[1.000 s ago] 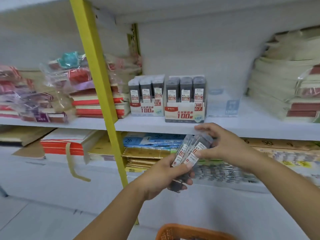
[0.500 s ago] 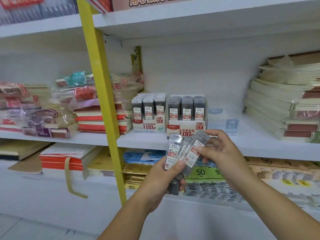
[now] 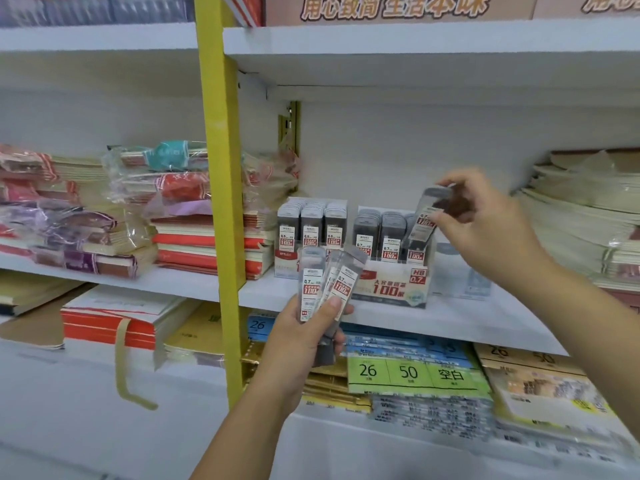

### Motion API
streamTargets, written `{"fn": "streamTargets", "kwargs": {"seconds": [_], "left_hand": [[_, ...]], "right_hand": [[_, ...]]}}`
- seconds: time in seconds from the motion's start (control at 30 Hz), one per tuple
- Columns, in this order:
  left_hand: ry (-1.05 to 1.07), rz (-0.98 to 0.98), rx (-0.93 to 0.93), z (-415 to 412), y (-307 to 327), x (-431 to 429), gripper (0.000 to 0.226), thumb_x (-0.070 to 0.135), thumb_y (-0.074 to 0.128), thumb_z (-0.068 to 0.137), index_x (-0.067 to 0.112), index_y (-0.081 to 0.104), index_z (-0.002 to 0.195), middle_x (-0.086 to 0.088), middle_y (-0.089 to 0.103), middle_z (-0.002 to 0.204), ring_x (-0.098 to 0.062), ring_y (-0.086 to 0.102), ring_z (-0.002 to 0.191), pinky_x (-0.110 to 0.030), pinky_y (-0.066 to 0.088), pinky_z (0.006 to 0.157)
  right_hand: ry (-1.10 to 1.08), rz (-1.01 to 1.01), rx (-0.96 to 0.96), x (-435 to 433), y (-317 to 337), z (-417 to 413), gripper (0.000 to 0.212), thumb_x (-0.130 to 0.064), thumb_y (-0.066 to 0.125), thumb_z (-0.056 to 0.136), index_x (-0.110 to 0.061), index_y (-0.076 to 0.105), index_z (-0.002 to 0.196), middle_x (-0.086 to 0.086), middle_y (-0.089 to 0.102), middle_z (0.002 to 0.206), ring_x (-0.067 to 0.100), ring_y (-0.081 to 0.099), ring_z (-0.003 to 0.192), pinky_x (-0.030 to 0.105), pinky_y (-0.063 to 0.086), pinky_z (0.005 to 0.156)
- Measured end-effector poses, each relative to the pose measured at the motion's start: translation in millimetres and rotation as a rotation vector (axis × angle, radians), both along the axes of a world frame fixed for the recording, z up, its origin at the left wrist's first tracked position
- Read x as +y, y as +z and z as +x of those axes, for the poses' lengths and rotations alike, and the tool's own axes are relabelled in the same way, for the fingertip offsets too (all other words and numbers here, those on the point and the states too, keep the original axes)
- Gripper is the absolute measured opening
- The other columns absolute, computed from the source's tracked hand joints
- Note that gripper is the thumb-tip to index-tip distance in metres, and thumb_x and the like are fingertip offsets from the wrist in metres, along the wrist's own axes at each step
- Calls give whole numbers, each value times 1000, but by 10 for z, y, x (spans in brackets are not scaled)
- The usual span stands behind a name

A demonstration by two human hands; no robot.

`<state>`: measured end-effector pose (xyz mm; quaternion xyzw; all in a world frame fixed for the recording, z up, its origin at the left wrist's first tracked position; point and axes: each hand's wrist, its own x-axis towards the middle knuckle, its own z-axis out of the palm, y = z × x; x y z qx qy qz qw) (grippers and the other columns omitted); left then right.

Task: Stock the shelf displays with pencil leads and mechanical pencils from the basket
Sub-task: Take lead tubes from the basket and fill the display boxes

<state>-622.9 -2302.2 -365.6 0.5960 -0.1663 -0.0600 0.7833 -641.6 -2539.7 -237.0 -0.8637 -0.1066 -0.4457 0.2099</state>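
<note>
While the left hand [image 3: 304, 336] grips several lead cases [image 3: 325, 285], the right hand [image 3: 485, 220] pinches one case [image 3: 427, 216].

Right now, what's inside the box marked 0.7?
Upright lead cases stand in rows in the 0.7 box. Its front wall hides their bottoms, and the case in the right hand partly covers the right row.

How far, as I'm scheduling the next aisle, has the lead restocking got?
The 0.5 box and 0.7 box already look well filled. The right hand pinches one lead case over the 0.7 box; the left hand holds a few more cases to place.
</note>
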Motion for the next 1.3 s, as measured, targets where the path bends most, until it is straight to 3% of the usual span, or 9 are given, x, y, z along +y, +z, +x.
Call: {"fn": "streamTargets", "kwargs": {"seconds": [0.2, 0.37, 0.53, 0.63, 0.77, 0.9, 1.03, 1.17, 1.3], "left_hand": [[-6, -17, 14, 96, -33, 4, 29, 59, 71, 71, 50, 70, 98, 1, 78, 100, -10, 66, 68, -35, 60, 70], [-13, -21, 8, 112, -40, -43, 39, 56, 71, 74, 43, 66, 110, 5, 77, 105, -9, 67, 69, -42, 63, 79], [-29, -33, 18, 73, -24, -101, 44, 54, 73, 71, 40, 66, 112, 5, 77, 107, -7, 68, 70, -39, 63, 78], [-53, -40, 13, 35, -3, -120, 40, 54, 75, 68, 42, 69, 106, 4, 77, 107, -8, 67, 69, -32, 61, 71], [-84, -12, -7, -8, 12, -157, 30, 54, 76, 71, 46, 71, 100, 3, 78, 105, -9, 66, 69, -24, 56, 67], [-73, -13, 0, -23, -16, -180, 40, 60, 78, 65, 43, 72, 100, 2, 77, 99, -12, 67, 70, -26, 56, 67], [-26, -69, -7, 18, 1, -129, 51, 66, 68, 70, 36, 68, 111, -4, 77, 103, -12, 63, 64, -26, 55, 62], [48, -100, -4, 80, 18, -35, 35, 65, 66, 73, 45, 71, 101, -2, 78, 104, -10, 63, 62, -26, 54, 59], [121, -107, 10, 132, 28, 51, 34, 68, 65, 68, 48, 72, 95, -3, 78, 95, -10, 63, 58, -28, 54, 56]], "right_hand": [[-27, -4, 196, -123, 16, 253, 49, -14, 73, 83, -45, 40, 102, -12, 65, 90, 1, 60, 77, 22, 47, 67], [-211, -186, 237, -189, -70, 317, 29, -28, 76, 80, -34, 58, 102, -13, 44, 97, 6, 42, 89, 22, 33, 74], [-311, -211, 143, -69, -148, 197, 29, -32, 65, 89, -25, 65, 117, -8, 40, 103, 7, 34, 101, 26, 30, 83], [-86, 62, 80, 226, -336, -33, 25, -37, 55, 88, -31, 65, 111, -14, 54, 94, 4, 51, 81, 16, 39, 71], [350, 487, 355, 604, -621, -186, 31, -36, 67, 85, -50, 54, 111, -11, 67, 90, 6, 67, 81, 21, 55, 67], [390, 689, 297, 657, -684, -136, 37, -12, 73, 83, -39, 60, 105, 4, 70, 87, 15, 71, 78, 21, 55, 61], [348, 807, 96, 550, -512, -121, 34, -13, 70, 85, -41, 56, 98, -7, 72, 92, 3, 69, 74, 14, 52, 56], [287, 500, -83, 457, -187, -40, 38, -12, 69, 86, -41, 50, 99, -11, 67, 91, -2, 65, 82, 12, 53, 65], [166, 123, 39, 493, -46, 170, 36, -16, 69, 88, -39, 48, 106, -16, 61, 88, 0, 60, 79, 19, 50, 69]]}}
